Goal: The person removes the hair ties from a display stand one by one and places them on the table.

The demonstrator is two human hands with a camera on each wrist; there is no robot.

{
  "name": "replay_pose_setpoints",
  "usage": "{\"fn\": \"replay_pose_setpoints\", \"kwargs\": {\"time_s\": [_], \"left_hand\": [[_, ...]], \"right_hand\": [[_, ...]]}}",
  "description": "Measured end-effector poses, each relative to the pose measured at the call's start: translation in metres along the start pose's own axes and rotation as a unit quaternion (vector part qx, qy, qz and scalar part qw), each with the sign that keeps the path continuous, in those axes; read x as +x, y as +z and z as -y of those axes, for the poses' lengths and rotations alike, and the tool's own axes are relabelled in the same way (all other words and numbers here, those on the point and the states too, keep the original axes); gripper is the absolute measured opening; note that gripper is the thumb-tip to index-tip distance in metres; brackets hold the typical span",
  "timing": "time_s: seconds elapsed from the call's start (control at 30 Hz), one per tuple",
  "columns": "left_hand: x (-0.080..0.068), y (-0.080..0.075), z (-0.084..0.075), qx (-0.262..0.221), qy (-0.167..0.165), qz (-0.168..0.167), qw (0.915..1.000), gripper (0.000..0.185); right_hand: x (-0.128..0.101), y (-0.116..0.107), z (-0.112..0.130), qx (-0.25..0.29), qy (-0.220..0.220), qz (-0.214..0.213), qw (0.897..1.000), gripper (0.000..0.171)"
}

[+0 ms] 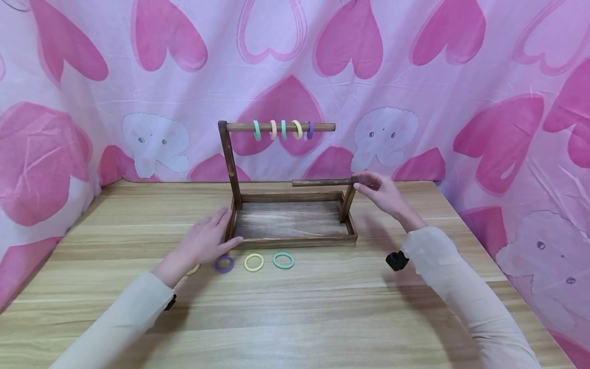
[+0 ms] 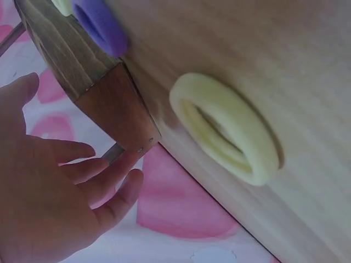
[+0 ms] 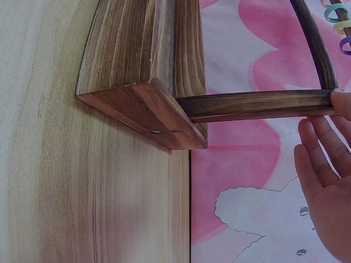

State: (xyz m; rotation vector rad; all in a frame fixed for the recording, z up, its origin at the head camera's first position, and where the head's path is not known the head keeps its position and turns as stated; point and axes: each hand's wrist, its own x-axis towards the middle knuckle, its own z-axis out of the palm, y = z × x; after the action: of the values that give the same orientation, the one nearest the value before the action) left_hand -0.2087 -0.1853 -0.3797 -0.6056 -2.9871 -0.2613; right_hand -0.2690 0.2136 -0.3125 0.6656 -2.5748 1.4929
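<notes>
left hand (image 1: 203, 242): fingers loosely extended, touching wooden rack (image 1: 299, 241) | right hand (image 1: 380, 193): fingers pinching top of short post (image 1: 347, 206)

We've got a brown rack (image 1: 230, 169) mid-frame, mint, pink, yellow and purple rings (image 1: 283, 129), and pink-hearted cloth (image 1: 415, 87) up top!

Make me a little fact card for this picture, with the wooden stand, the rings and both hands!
Stand: wooden stand with a tray, on a table
Upper bar, left to right: green ring, pink ring, green ring, yellow ring, purple ring
Lower bar: no rings
On the table: two yellow rings, one purple, one green
Left hand: touches the tray's left end
Right hand: pinches the short post's top
</notes>
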Motion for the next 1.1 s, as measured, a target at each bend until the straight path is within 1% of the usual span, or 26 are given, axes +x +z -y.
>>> {"fn": "replay_pose_setpoints", "kwargs": {"time_s": [0.13, 0.3, 0.5, 0.7, 0.83, 0.97, 1.1], "left_hand": [[-0.003, 0.002, -0.001, -0.002, -0.011, 0.026, 0.9996, 0.079], [-0.005, 0.004, -0.002, -0.009, -0.012, 0.04, 0.9991, 0.075], [-0.006, 0.006, -0.001, -0.008, -0.009, 0.034, 0.9993, 0.071], [-0.005, 0.007, -0.001, -0.008, -0.006, 0.028, 0.9996, 0.071], [-0.005, 0.007, 0.0, -0.009, -0.007, 0.023, 0.9997, 0.071], [-0.005, 0.007, 0.0, -0.009, -0.006, 0.021, 0.9997, 0.071], [-0.005, 0.007, -0.001, -0.009, -0.003, 0.018, 0.9998, 0.07]], "right_hand": [[0.0, 0.001, 0.0, -0.002, -0.002, 0.001, 1.0, 0.033], [0.0, 0.002, 0.001, -0.002, -0.001, -0.001, 1.0, 0.032], [0.002, 0.0, -0.005, 0.002, -0.003, 0.002, 1.0, 0.033], [0.011, -0.007, -0.018, -0.006, 0.022, -0.004, 1.0, 0.04], [0.021, -0.014, -0.006, -0.004, 0.027, -0.013, 1.0, 0.042], [0.026, -0.019, 0.022, -0.007, 0.028, -0.013, 1.0, 0.042], [0.04, -0.02, 0.036, -0.014, 0.002, -0.015, 1.0, 0.045]]}}
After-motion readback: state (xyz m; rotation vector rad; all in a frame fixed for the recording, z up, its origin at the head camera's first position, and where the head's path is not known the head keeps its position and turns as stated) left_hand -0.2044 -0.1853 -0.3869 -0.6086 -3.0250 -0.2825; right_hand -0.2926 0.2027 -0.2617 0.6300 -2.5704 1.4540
